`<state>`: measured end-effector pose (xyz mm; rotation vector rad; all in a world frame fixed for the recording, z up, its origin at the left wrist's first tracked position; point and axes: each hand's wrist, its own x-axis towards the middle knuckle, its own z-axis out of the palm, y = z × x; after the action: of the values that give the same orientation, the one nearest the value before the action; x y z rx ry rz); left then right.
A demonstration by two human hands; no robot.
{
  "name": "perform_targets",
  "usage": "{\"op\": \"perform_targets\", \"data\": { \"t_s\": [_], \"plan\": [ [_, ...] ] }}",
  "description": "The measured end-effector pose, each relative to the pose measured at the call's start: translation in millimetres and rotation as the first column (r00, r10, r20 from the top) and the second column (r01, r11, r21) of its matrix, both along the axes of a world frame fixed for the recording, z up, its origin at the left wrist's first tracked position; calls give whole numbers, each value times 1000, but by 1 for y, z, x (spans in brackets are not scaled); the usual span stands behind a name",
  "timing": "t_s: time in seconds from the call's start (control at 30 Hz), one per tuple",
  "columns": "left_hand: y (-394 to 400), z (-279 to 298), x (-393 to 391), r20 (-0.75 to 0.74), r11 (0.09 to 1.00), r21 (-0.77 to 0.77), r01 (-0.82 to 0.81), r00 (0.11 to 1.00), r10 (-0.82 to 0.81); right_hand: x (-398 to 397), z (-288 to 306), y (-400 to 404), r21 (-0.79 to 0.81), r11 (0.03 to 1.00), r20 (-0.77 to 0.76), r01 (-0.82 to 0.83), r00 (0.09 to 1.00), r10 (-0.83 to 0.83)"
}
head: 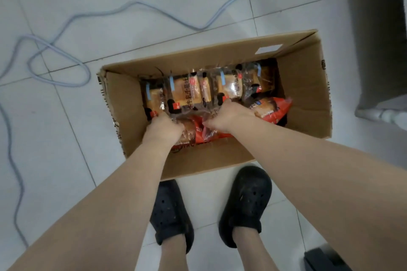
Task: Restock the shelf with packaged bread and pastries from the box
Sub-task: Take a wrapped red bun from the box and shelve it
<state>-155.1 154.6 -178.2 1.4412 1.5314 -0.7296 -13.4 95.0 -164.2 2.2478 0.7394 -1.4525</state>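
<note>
An open cardboard box (304, 86) stands on the tiled floor in front of my feet. A row of clear bread packs (185, 92) with golden loaves lies along its far side. Orange-red pastry bags (272, 109) lie nearer to me. Both my arms reach down into the box. My left hand (164, 127) grips the near edge of a clear bread pack at the left of the row. My right hand (229, 116) grips the crinkled end of another clear pack in the middle. The fingers of both hands are curled into the wrapping.
A grey cable (59, 59) loops over the white floor tiles to the left and behind the box. A grey shelf base or cabinet (374, 39) rises at the right edge. My black clogs (244, 207) stand just before the box. A dark object (323, 259) sits at bottom right.
</note>
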Motion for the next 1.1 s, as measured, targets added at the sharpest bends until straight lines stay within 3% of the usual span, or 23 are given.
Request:
{"op": "perform_targets", "data": {
  "t_s": [0.17, 0.23, 0.33, 0.5, 0.63, 0.73, 0.93, 1.1],
  "plan": [
    [-3, -26, 2, -115, 989, -122, -85, 991, 71, -10, -31, -1, -177, 983, 71, -54, 995, 68],
    [-2, -32, 5, -147, 959, -187, -214, 971, 188, -9, -33, -2, -214, 975, 72, -56, 995, 73],
    [-2, -38, 4, -150, 873, -272, -404, 914, 376, -6, -34, -3, -185, 982, 95, -42, 994, 60],
    [-12, -37, -11, -99, 850, -248, -465, 885, 455, 4, -32, -8, -137, 990, 110, 40, 994, -25],
    [-12, -33, -25, -30, 757, -277, -592, 793, 609, 15, -28, -7, -73, 940, 86, 332, 942, -326],
    [-8, -22, -29, -15, 684, -362, -633, 738, 675, 22, -18, -7, -45, 882, -16, 469, 882, -470],
    [-10, 13, -23, -47, 630, -388, -673, 697, 716, 30, 10, -5, -19, 858, -69, 514, 855, -514],
    [-19, 56, -15, -15, 630, -371, -682, 683, 731, 37, 49, -4, -15, 916, -41, 402, 915, -402]
  ]
}}
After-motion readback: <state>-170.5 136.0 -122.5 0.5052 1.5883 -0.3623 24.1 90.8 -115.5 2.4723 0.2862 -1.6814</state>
